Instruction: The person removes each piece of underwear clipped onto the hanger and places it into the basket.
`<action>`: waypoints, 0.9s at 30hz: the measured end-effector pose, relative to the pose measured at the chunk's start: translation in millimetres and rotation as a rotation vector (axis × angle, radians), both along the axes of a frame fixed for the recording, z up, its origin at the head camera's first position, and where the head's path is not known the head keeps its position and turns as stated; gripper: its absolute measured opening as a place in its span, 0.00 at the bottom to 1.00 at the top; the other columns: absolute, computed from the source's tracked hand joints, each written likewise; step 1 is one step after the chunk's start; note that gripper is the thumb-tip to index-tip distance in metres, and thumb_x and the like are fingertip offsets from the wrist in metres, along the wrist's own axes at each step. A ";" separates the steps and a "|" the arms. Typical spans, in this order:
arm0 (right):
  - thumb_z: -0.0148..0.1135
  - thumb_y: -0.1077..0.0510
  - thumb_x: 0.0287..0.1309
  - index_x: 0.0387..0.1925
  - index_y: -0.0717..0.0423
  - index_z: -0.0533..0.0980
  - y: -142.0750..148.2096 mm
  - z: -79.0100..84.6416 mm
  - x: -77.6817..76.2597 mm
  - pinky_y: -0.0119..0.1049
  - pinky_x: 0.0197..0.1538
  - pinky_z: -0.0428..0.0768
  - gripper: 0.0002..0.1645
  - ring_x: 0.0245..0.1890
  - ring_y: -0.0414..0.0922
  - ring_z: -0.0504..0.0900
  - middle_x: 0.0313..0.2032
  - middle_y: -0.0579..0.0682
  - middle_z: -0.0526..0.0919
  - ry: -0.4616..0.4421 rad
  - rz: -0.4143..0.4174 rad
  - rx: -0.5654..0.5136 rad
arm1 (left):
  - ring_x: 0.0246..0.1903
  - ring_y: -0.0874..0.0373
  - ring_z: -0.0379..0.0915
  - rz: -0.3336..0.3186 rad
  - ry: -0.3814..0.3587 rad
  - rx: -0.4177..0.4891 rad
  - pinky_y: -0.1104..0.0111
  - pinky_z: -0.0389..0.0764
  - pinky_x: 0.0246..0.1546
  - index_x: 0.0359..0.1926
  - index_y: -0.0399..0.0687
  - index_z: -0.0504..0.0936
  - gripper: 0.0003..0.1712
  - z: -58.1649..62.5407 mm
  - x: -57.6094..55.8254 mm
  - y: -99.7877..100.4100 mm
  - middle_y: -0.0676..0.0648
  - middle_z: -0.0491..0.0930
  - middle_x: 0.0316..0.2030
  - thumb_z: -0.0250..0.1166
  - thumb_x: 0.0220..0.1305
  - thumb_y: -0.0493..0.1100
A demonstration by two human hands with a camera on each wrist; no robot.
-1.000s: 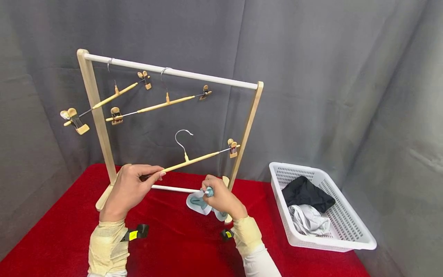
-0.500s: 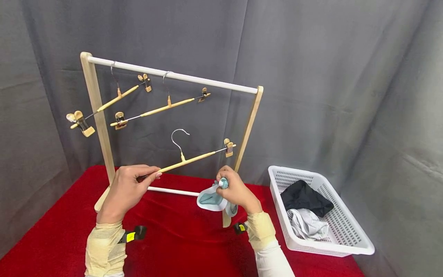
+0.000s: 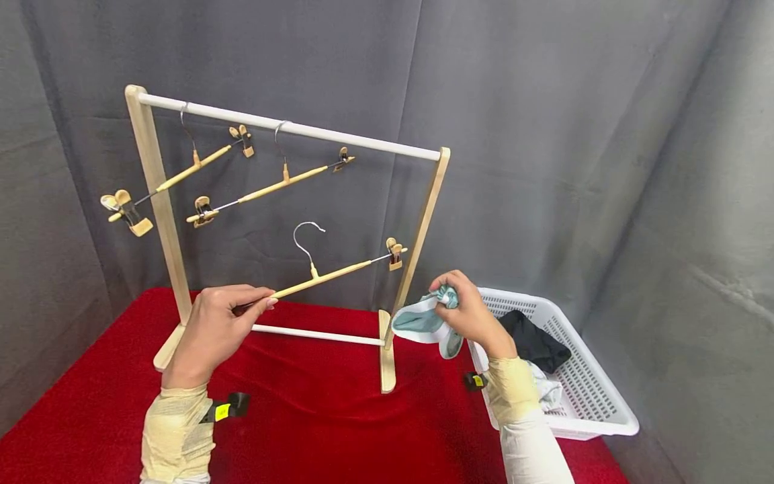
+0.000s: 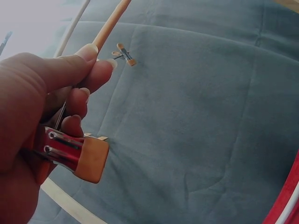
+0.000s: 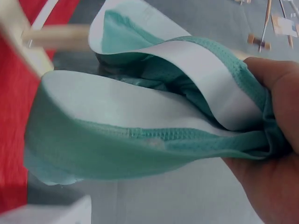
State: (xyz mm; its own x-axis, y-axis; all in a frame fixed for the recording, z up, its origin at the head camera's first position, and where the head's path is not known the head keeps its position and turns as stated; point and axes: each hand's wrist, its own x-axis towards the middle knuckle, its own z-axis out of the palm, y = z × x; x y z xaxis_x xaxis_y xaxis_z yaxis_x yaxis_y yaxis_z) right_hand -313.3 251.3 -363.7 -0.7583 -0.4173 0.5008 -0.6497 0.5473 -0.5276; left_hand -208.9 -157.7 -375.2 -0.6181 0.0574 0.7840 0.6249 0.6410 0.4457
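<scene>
My left hand [image 3: 218, 329] pinches the bar of a wooden clip hanger [image 3: 329, 276] near its left end, holding it in the air in front of the rack. In the left wrist view, the hanger's near clip [image 4: 92, 158] sits beside the palm. Farther right, my right hand [image 3: 474, 312] grips a bunched green garment [image 3: 417, 324] with wide white bands, held off the table near the basket's left rim. Its looped openings show in the right wrist view, but its full shape is hidden by the bunching.
A wooden rack with a white top rail [image 3: 363, 140] carries two clip hangers, a left one [image 3: 175, 179] and a right one [image 3: 266, 189]. At right, a white basket [image 3: 595, 425] contains black cloth [image 3: 535, 343] and white cloth [image 3: 549, 391]. Red cloth [image 3: 326, 423] covers the table.
My right hand has moved rightward and slightly up with the green garment, from beside the rack's right foot to the basket's edge. The left hand keeps its hold on the hanger, nearly still.
</scene>
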 end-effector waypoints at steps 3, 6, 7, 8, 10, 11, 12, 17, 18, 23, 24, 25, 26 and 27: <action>0.64 0.78 0.49 0.46 0.64 0.78 26.8 6.9 -5.7 0.35 0.51 0.74 0.20 0.47 0.50 0.76 0.47 0.58 0.78 0.052 -0.044 0.033 | 0.28 0.66 0.81 0.013 -0.013 0.012 0.84 0.73 0.29 0.40 0.44 0.92 0.12 0.1 -1.1 4.9 0.51 0.89 0.31 0.77 0.53 0.29; 0.65 0.77 0.48 0.45 0.61 0.79 57.7 10.7 -17.7 0.29 0.51 0.72 0.21 0.47 0.48 0.77 0.45 0.56 0.80 0.123 -0.078 0.046 | 0.28 0.67 0.81 0.031 -0.019 0.021 0.83 0.73 0.29 0.40 0.44 0.92 0.12 -0.1 -2.5 9.8 0.52 0.89 0.30 0.77 0.54 0.30; 0.65 0.77 0.47 0.45 0.60 0.79 66.6 13.8 -19.2 0.28 0.51 0.71 0.21 0.46 0.49 0.77 0.45 0.56 0.80 0.147 -0.088 0.046 | 0.28 0.67 0.81 0.034 -0.023 0.025 0.83 0.73 0.28 0.40 0.44 0.92 0.12 0.2 -2.7 11.5 0.51 0.89 0.31 0.77 0.53 0.30; 0.65 0.77 0.46 0.44 0.61 0.80 75.5 17.1 -20.8 0.27 0.51 0.70 0.21 0.46 0.49 0.77 0.44 0.57 0.80 0.167 -0.097 0.046 | 0.28 0.67 0.81 0.038 -0.025 0.029 0.83 0.73 0.28 0.40 0.44 0.92 0.12 0.7 -3.1 13.2 0.51 0.89 0.31 0.77 0.53 0.30; 0.65 0.77 0.45 0.43 0.62 0.80 92.8 23.9 -23.6 0.26 0.50 0.69 0.21 0.45 0.50 0.77 0.43 0.58 0.80 0.202 -0.122 0.046 | 0.28 0.67 0.81 0.047 -0.027 0.036 0.83 0.73 0.28 0.40 0.44 0.92 0.13 2.0 -3.6 16.9 0.51 0.89 0.31 0.77 0.53 0.30; 0.65 0.78 0.45 0.43 0.62 0.80 101.2 27.2 -24.9 0.26 0.50 0.68 0.21 0.45 0.50 0.77 0.43 0.58 0.80 0.217 -0.139 0.050 | 0.28 0.66 0.81 0.050 -0.026 0.040 0.83 0.73 0.28 0.40 0.44 0.92 0.13 2.9 -3.9 18.6 0.51 0.89 0.31 0.77 0.53 0.30; 0.65 0.78 0.44 0.43 0.62 0.80 109.3 30.4 -26.1 0.27 0.49 0.68 0.21 0.45 0.51 0.77 0.43 0.59 0.80 0.228 -0.155 0.054 | 0.28 0.66 0.81 0.051 -0.025 0.044 0.83 0.73 0.28 0.40 0.44 0.92 0.13 3.5 -4.2 20.4 0.51 0.89 0.31 0.77 0.53 0.30; 0.65 0.78 0.44 0.39 0.63 0.79 138.3 22.1 -37.1 0.30 0.47 0.67 0.19 0.43 0.51 0.76 0.41 0.60 0.79 0.243 -0.234 0.076 | 0.28 0.65 0.82 0.075 -0.001 0.022 0.84 0.73 0.29 0.39 0.44 0.92 0.12 2.1 -10.3 22.5 0.51 0.89 0.31 0.77 0.53 0.29; 0.65 0.78 0.44 0.39 0.63 0.78 142.3 19.2 -39.5 0.31 0.47 0.67 0.18 0.42 0.52 0.76 0.41 0.60 0.79 0.241 -0.242 0.087 | 0.28 0.65 0.83 0.082 0.003 0.016 0.84 0.73 0.29 0.39 0.44 0.92 0.12 1.6 -11.5 22.9 0.51 0.89 0.30 0.77 0.52 0.29; 0.67 0.76 0.44 0.35 0.62 0.78 160.7 3.0 -49.6 0.41 0.45 0.71 0.15 0.41 0.54 0.77 0.40 0.60 0.79 0.192 -0.275 0.159 | 0.27 0.68 0.81 0.099 0.016 -0.013 0.84 0.72 0.28 0.38 0.44 0.92 0.11 0.1 -16.9 25.6 0.52 0.89 0.30 0.77 0.52 0.30; 0.67 0.76 0.43 0.35 0.62 0.78 164.4 0.2 -50.8 0.43 0.46 0.71 0.14 0.41 0.54 0.77 0.40 0.60 0.79 0.178 -0.277 0.179 | 0.28 0.68 0.80 0.096 0.019 -0.014 0.84 0.72 0.29 0.38 0.44 0.92 0.11 0.0 -17.2 26.0 0.52 0.89 0.30 0.77 0.52 0.30; 0.67 0.75 0.43 0.34 0.61 0.79 168.3 -2.6 -52.3 0.44 0.46 0.71 0.14 0.41 0.54 0.77 0.40 0.60 0.80 0.157 -0.274 0.200 | 0.28 0.68 0.80 0.093 0.025 -0.016 0.84 0.72 0.29 0.37 0.44 0.92 0.10 -0.1 -17.4 26.3 0.51 0.89 0.30 0.77 0.53 0.30; 0.68 0.75 0.43 0.34 0.61 0.79 171.7 -4.9 -53.6 0.46 0.46 0.71 0.14 0.41 0.54 0.77 0.39 0.60 0.80 0.136 -0.263 0.226 | 0.28 0.69 0.80 0.092 0.026 -0.017 0.84 0.72 0.29 0.37 0.44 0.92 0.10 -0.2 -17.4 26.6 0.52 0.89 0.31 0.77 0.53 0.30; 0.68 0.75 0.43 0.34 0.61 0.79 175.2 -7.4 -55.0 0.46 0.46 0.71 0.13 0.40 0.53 0.77 0.39 0.59 0.80 0.104 -0.251 0.252 | 0.28 0.69 0.80 0.091 0.030 -0.017 0.84 0.72 0.29 0.37 0.44 0.92 0.10 -0.5 -17.3 26.9 0.52 0.89 0.31 0.77 0.53 0.30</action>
State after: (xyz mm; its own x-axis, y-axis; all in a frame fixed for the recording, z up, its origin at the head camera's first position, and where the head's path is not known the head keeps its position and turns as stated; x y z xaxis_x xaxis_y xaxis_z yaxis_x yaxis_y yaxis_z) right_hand -368.3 426.5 -371.1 -0.8032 -0.3449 0.4857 -0.5218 0.8007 -0.2943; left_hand -226.2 -130.8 -375.7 -0.5979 0.0150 0.8014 0.5763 0.7030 0.4167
